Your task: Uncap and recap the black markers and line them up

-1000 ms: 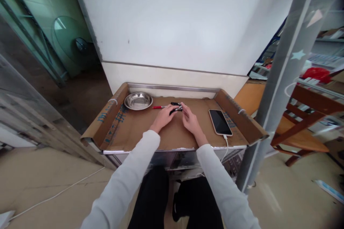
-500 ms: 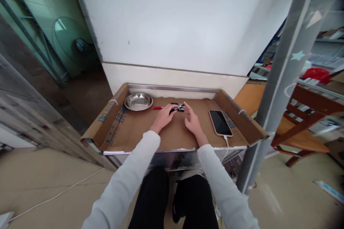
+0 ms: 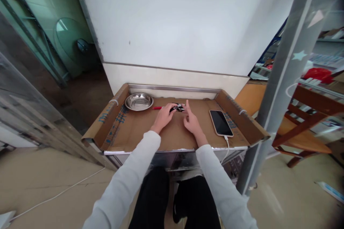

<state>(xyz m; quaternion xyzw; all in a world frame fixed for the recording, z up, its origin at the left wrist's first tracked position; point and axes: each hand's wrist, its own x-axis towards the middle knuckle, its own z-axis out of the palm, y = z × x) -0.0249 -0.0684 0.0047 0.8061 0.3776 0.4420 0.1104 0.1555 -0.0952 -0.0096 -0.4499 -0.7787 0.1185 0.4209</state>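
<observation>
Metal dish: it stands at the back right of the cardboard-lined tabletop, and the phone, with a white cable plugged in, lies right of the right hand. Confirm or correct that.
Wrong side: the head view shows the metal dish at the back left of the cardboard-lined tabletop. The phone, with a white cable plugged in, does lie right of the right hand.

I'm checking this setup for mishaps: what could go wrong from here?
The black items gripped by the left hand might slip loose. That hand could knock the red item beside it. The right sleeve might snag the phone cable hanging over the front edge.
</observation>
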